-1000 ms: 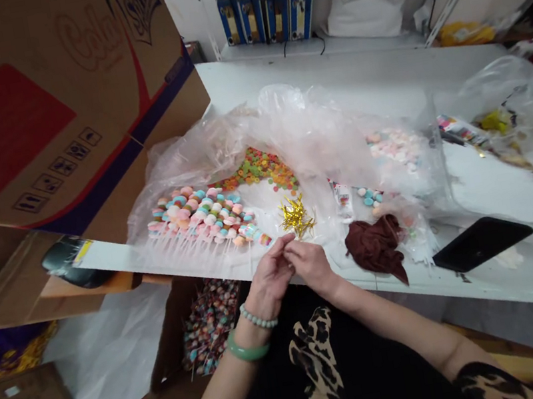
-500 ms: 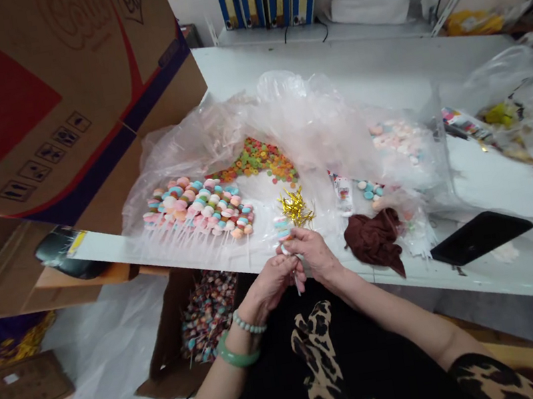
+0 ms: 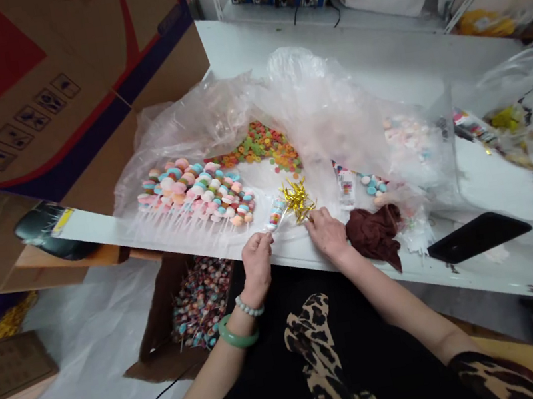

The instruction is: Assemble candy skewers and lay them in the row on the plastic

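Note:
My left hand point(image 3: 258, 265) is closed at the table's front edge, pinching the lower end of a marshmallow candy skewer point(image 3: 276, 214) in a clear wrapper. The wrapped candy points up and away, beside a pile of gold twist ties point(image 3: 297, 198). My right hand point(image 3: 329, 235) is at the near edge of that pile, fingertips pressed together on a gold tie. To the left lies a stack of marshmallow skewers point(image 3: 195, 194) with white sticks toward me. Ring-shaped gummies point(image 3: 263, 148) in orange, green and red are spread behind.
A brown cloth point(image 3: 376, 233) and a black phone point(image 3: 479, 236) lie to the right on the white table point(image 3: 506, 279). Clear plastic bags point(image 3: 328, 109) bulge behind. A large carton point(image 3: 89, 72) rises at left; an open box point(image 3: 154, 338) of wrapped candies stands below.
My hands were together on the wrapped skewer; now they are apart. The left has moved left, still holding it, and the right has moved to the gold ties. The camera view has shifted slightly.

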A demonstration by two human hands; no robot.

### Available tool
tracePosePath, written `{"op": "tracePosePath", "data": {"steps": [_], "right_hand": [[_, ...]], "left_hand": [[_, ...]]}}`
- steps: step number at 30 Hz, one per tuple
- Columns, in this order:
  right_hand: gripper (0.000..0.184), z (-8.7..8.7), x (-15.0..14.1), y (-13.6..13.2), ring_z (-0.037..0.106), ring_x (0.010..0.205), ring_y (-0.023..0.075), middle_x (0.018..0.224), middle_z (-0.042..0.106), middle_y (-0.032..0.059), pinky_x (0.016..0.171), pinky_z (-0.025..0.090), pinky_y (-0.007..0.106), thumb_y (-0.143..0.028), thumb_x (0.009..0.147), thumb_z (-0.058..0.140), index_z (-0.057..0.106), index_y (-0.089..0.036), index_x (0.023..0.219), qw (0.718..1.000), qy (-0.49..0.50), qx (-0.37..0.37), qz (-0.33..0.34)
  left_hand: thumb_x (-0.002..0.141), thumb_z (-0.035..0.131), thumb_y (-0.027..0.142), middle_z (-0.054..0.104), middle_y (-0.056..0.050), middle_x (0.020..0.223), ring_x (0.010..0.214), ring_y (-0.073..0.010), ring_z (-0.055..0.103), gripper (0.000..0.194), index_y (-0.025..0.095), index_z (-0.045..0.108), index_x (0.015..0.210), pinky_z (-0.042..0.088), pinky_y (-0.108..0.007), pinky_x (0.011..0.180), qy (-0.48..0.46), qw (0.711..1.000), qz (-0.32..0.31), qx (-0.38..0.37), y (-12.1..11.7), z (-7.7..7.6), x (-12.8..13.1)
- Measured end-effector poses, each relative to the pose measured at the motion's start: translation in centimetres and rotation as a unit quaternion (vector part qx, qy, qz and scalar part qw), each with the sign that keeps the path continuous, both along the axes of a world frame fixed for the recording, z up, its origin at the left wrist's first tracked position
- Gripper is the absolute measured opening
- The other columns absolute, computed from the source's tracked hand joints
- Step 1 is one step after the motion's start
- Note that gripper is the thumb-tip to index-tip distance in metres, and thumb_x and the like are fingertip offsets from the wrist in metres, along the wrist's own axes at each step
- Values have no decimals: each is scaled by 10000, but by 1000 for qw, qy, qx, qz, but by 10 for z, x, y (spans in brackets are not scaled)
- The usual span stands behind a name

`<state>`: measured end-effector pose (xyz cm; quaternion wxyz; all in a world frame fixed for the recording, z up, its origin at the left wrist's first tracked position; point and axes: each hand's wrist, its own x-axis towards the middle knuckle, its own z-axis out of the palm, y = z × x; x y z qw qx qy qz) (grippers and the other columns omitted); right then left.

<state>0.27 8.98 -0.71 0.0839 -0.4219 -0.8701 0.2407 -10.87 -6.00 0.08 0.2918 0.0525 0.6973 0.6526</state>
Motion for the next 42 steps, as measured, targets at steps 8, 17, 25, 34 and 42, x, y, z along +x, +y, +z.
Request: {"op": "tracePosePath", "data": {"steps": [8,17,25,34,42], "right_hand": [[153,-5,6,18,558,693,166,642,563,-22,656,388,256,-272,775,520,583,-218,646,981,132,-133,-45],[234,29,-13,39,595,762,177,823,701,23,676,369,268,-232,875,480,712,-245,843,998,46,37,-11],[260,41,-13,24,598,842,207,867,704,59,755,403,302,-154,875,444,697,-215,879,981,92,160,59],[184,47,-33,-44,545,659,211,680,645,92,635,301,332,-151,848,480,632,-170,745,968,29,228,105],[308,46,-25,-34,506,677,208,673,618,82,663,275,350,-176,950,409,605,-185,712,942,50,296,152]], "left_hand": [[656,701,388,332,96,414,340,-28,208,262,167,561,630,105,-199,375,-149,988,11,45,-1,10,-14],[649,700,339,354,88,401,323,-22,228,227,152,574,622,103,-191,357,-175,981,-22,75,23,25,-18],[675,677,339,346,86,397,337,-28,207,226,160,563,600,90,-202,370,-176,983,-5,55,28,29,-7],[639,757,403,394,76,441,379,-28,274,348,164,516,564,159,-197,396,-145,984,-29,98,35,20,13],[605,791,430,411,74,418,357,-26,285,368,154,548,597,159,-192,390,-154,980,-71,101,30,14,11]]}}
